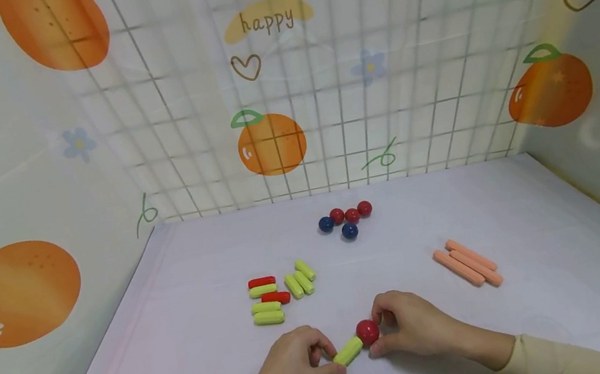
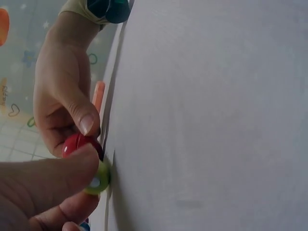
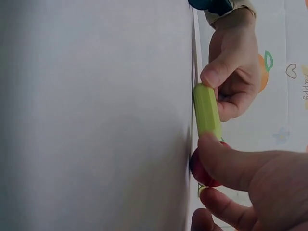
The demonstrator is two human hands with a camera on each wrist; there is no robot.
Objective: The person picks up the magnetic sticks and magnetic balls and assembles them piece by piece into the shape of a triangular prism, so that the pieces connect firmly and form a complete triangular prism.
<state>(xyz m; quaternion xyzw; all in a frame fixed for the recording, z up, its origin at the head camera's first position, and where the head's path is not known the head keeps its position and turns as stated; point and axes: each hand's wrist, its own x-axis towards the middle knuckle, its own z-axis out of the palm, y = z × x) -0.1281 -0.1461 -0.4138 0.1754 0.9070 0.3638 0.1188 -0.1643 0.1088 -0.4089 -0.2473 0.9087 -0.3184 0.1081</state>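
Near the front of the table, a short yellow-green stick (image 1: 348,351) meets a red ball (image 1: 367,332) end-on. My left hand (image 1: 297,362) pinches the stick's outer end between thumb and fingers. On the other side, my right hand (image 1: 413,324) holds the ball, its thumb across the front and a finger behind. In the right wrist view the faceted stick (image 3: 207,108) runs between both thumbs, and the right thumb partly covers the ball (image 3: 197,166). From the left wrist, a pale round spot shows on the stick's end (image 2: 98,179).
Left of centre lie several yellow-green sticks (image 1: 268,318) and two red sticks (image 1: 276,298). Farther back sit three red balls (image 1: 364,208) and two blue balls (image 1: 350,231). Three longer salmon sticks (image 1: 457,267) lie at the right. An orange-printed cloth (image 1: 181,133) surrounds the table.
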